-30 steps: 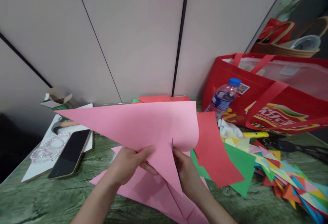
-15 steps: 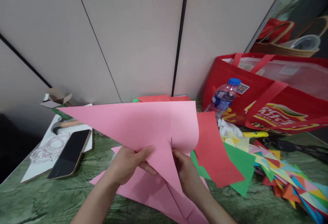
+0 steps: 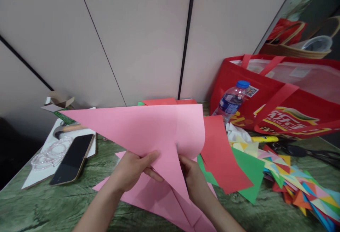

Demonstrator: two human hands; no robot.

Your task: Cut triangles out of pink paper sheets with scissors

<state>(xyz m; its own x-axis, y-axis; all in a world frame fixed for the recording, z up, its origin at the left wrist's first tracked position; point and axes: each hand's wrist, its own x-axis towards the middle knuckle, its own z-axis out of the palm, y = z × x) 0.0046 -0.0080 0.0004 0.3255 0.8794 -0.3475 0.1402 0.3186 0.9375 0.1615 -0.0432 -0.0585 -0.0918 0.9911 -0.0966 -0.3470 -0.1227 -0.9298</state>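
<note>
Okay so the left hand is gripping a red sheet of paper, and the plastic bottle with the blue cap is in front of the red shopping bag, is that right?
Not quite: the head view shows that the left hand is gripping a pink sheet of paper, not a red one. The plastic bottle with the blue cap is in front of the red shopping bag, as you said.

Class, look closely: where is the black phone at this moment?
In the head view, the black phone lies at the left side of the green table, just right of the beaded strands and left of the left hand.
</note>
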